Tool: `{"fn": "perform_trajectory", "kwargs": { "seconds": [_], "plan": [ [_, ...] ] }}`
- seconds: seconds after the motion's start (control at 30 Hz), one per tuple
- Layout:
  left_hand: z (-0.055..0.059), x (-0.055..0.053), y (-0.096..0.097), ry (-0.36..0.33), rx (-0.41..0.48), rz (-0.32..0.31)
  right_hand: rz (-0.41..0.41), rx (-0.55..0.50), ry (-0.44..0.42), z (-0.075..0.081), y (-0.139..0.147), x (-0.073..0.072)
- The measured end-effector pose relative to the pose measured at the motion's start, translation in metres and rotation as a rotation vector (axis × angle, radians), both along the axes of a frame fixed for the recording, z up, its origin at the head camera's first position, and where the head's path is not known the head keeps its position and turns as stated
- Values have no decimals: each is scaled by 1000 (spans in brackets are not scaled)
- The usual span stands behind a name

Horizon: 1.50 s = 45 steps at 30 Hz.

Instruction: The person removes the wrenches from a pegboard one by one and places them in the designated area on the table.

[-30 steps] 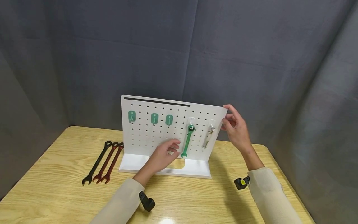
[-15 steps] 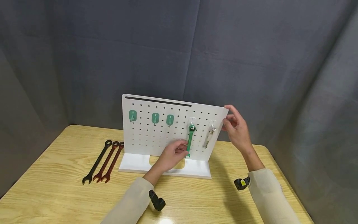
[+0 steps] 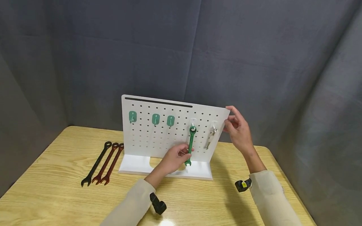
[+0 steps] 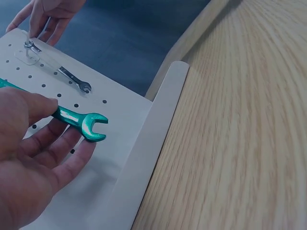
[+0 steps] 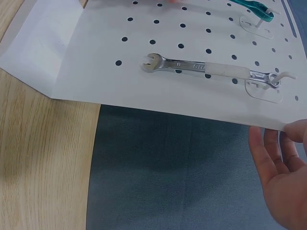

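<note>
My left hand (image 3: 173,159) pinches a green combination wrench (image 3: 191,139) by the lower part of its shaft, thumb in front and fingers behind. Its ring end overlaps a clear hook on the white pegboard (image 3: 209,110); in the left wrist view the open-end jaw (image 4: 91,127) sticks out past my fingers. My right hand (image 3: 240,133) holds the upper right edge of the board, fingers and thumb on either side, as the right wrist view shows. Between the hands, a small silver wrench (image 5: 184,65) with a pale band hangs from another clear hook.
Three green hooks (image 3: 156,119) on the board's left half carry nothing. Left of the board a black wrench (image 3: 96,164) and two dark red wrenches (image 3: 113,166) lie side by side on the wooden table (image 3: 56,182). A grey curtain (image 3: 155,56) stands behind.
My left hand has moved right to the green wrench and taken hold of its shaft. The wrench's lower end has come slightly down and toward me. My right hand stays on the board edge.
</note>
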<state>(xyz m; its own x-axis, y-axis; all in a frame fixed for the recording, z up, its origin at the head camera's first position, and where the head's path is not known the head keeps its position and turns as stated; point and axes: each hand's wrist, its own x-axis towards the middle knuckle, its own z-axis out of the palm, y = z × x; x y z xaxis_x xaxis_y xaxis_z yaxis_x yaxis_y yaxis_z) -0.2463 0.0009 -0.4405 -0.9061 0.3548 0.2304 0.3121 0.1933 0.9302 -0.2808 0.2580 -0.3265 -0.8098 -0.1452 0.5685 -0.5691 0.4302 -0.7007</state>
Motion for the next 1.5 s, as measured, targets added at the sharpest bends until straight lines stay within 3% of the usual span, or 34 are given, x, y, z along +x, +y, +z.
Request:
{"fn": "perform_trajectory", "kwargs": {
  "seconds": [0.2, 0.4, 0.83, 1.2, 1.5],
  "plan": [
    [2, 6, -7, 41, -9, -22, 1, 8, 19, 0, 1, -1],
    [4, 13, -10, 35, -9, -16, -5, 15, 11, 1, 2, -2],
    [16, 29, -9, -131, 107, -78, -22, 22, -4, 2, -1, 3],
    [23, 37, -13, -208, 195, -133, -17, 28, -2, 2, -2, 5],
    [25, 38, -15, -217, 201, -136, -29, 37, -1, -2, 0, 2]
  ]
}}
